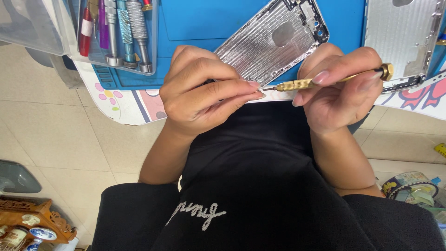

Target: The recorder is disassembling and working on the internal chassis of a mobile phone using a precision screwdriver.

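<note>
At the far left a clear plastic tray [69, 35] holds a row of screwdrivers [121, 32] with red, purple, teal and silver handles, lying side by side against its near rim. It rests on a blue work mat [209, 21], whose near edge lies close to the table's front lip, where a patterned cover [125, 104] hangs over pale floor tiles.

The left hand [202, 93] hovers at that front lip, thumb and forefinger pressed together in a pinch; whatever sits between the tips is too small to make out, perhaps a screw. The tip of a brass precision screwdriver [325, 80] touches that pinch. Just behind it a silver phone back housing [272, 39] lies tilted on the mat, inner side up (its lower corner is hidden by the left hand).

The right hand [339, 90] grips the screwdriver shaft between thumb and fingers, level, the knurled cap pointing right. A second silver housing [402, 37] lies at the upper right edge, leaving bare blue mat between the two.
</note>
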